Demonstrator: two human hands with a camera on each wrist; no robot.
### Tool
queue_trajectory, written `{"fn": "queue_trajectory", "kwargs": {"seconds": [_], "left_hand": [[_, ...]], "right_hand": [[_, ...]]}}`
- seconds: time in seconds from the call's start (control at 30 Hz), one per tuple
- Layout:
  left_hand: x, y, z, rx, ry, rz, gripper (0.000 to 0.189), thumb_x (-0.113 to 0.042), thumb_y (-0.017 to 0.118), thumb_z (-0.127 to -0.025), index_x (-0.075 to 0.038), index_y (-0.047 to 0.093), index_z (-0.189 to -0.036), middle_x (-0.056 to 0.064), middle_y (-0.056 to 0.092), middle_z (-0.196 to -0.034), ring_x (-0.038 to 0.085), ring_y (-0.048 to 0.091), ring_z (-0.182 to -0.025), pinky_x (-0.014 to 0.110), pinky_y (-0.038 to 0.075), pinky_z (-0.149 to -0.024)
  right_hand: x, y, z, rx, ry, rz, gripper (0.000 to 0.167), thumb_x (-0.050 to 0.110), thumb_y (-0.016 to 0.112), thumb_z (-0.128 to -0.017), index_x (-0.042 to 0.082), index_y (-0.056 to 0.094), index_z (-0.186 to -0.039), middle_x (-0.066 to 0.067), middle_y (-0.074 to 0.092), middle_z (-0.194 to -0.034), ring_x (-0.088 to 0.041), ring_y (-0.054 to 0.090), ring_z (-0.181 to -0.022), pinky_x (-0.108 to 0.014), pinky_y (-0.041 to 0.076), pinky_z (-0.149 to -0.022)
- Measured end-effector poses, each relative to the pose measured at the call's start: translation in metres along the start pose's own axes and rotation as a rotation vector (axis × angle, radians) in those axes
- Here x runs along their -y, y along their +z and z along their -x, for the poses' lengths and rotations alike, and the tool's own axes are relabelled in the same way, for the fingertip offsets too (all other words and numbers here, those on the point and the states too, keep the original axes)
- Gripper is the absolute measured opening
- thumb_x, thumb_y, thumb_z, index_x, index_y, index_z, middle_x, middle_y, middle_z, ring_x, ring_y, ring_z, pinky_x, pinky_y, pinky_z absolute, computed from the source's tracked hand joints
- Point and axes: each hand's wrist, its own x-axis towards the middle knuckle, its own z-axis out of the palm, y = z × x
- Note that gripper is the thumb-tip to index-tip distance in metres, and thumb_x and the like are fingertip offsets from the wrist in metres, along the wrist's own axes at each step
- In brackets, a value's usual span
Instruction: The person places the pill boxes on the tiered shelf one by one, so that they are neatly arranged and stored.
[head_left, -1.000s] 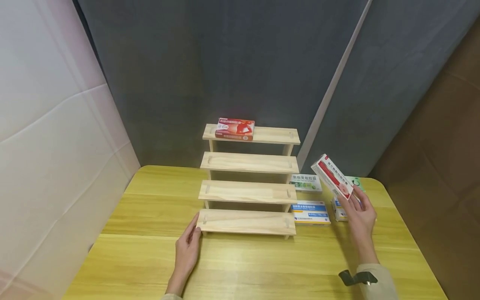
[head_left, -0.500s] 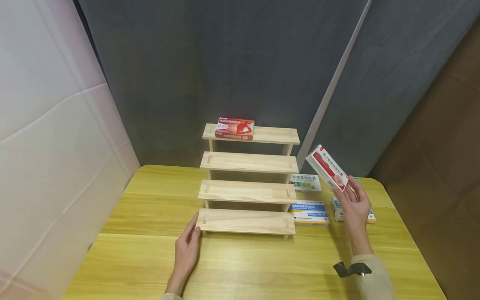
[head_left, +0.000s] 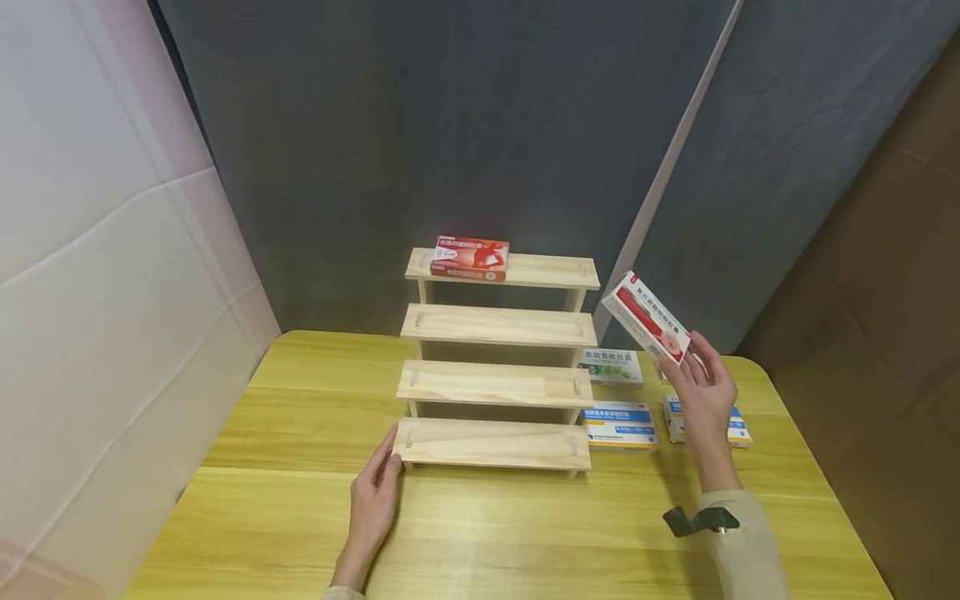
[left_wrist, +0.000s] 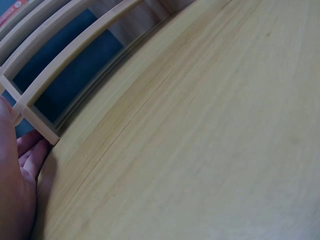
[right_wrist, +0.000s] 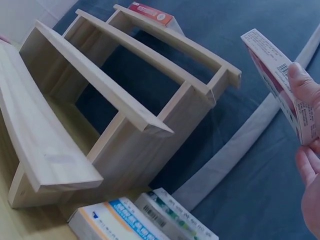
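Note:
My right hand (head_left: 705,387) holds a white and red medicine box (head_left: 648,318) by its lower right end, tilted in the air right of a four-tier step rack. Thumb and fingers pinch that box in the right wrist view, where its barcode side (right_wrist: 272,60) shows. The pale wooden rack (head_left: 491,442) stands mid-table. At its lowest left corner, my left hand (head_left: 375,497) holds the rack, thumb at the front edge; its fingers (left_wrist: 32,157) are beside the leg in the left wrist view. A red medicine box (head_left: 470,257) lies on the top tier's left part.
Right of the rack, a blue and white medicine box (head_left: 621,426) and a green and white one (head_left: 612,367) lie on the yellowish wooden table (head_left: 300,533). Another blue and white box (head_left: 738,429) is partly behind my right wrist. Grey curtain (head_left: 495,125) hangs behind.
My right hand has moved up and left with the white and red box, nearer the rack. My left hand and the rack have stayed put.

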Motion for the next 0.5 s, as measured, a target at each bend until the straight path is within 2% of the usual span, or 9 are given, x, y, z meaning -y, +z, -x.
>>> {"fn": "queue_trajectory", "kwargs": {"seconds": [0.27,0.5], "left_hand": [[0.000,0.000,0.000,0.010,0.009,0.007,0.041,-0.016,0.050,-0.107,-0.023,0.055,-0.147,0.008,0.061,-0.142,-0.009,0.055,-0.117,0.002,0.044,-0.093],[-0.001,0.000,0.000,0.010,0.010,0.036,0.041,-0.014,0.051,-0.107,-0.024,0.057,-0.146,0.007,0.063,-0.140,-0.013,0.055,-0.113,0.002,0.045,-0.092]], "right_hand": [[0.015,0.012,-0.004,0.052,-0.048,0.017,0.069,0.013,0.083,-0.084,0.015,0.053,-0.146,-0.008,0.052,-0.149,-0.017,0.052,-0.137,-0.014,0.048,-0.103],[0.023,0.022,-0.009,0.080,-0.087,0.036,0.068,0.012,0.084,-0.083,0.016,0.055,-0.145,-0.008,0.053,-0.150,-0.019,0.052,-0.137,-0.015,0.049,-0.102]]}}
